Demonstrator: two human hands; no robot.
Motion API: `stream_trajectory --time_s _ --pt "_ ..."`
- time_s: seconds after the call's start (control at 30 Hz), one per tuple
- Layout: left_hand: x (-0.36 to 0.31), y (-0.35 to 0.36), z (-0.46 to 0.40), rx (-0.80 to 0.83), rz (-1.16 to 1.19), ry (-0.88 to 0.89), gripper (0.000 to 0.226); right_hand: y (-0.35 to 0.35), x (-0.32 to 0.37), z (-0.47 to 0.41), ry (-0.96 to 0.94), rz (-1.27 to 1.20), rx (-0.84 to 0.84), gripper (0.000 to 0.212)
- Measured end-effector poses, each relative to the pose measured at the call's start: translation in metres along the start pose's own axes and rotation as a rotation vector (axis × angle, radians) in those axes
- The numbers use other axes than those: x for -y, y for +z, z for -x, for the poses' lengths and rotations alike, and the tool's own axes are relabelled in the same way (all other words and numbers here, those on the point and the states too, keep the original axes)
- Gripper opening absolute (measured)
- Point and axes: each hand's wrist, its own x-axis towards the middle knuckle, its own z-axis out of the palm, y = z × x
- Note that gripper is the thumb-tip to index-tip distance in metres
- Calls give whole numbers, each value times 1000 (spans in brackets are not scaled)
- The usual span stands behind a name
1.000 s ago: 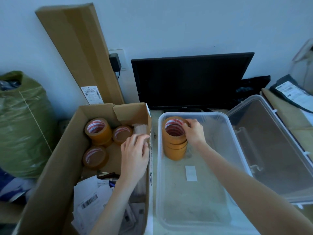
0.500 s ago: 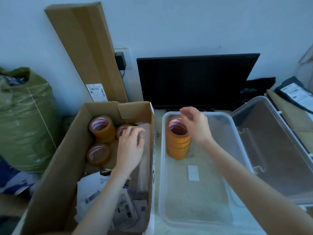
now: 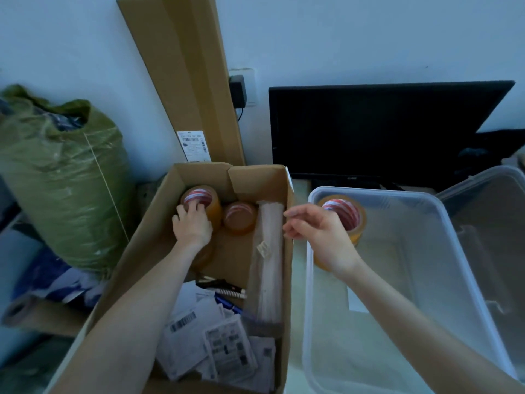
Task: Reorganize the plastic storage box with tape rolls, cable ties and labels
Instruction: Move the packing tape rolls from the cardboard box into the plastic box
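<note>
Your left hand (image 3: 193,224) grips a tape roll (image 3: 202,201) in the far corner of the cardboard box (image 3: 147,237). Your right hand (image 3: 318,233) hangs loose and empty over the box's edge, beside the stacked rolls (image 3: 350,220) in the plastic box (image 3: 443,223).

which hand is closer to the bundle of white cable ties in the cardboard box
Right. The right hand hovers at the bundle of white cable ties' far end; the left hand grips a tape roll farther left.

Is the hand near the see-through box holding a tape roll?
No, the right hand hangs bare above the cardboard box edge, in front of the tape stack in the plastic box.
</note>
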Motion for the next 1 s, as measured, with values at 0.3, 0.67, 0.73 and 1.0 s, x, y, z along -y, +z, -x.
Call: stream_trajectory --time_s 0.3,0.67,0.73,1.0 --pt "16 10 -11 7 150 36 33 2 0 -3 89 -134 -48 21" --pt "7 -40 63 -255 374 402 28 -2 8 0 156 -138 -78 13" --pt "0 -52 88 -309 405 486 25 1 8 3 186 -128 -62 14" --pt "-39 -55 168 -312 436 643 31 6 16 16 309 -195 48 31"
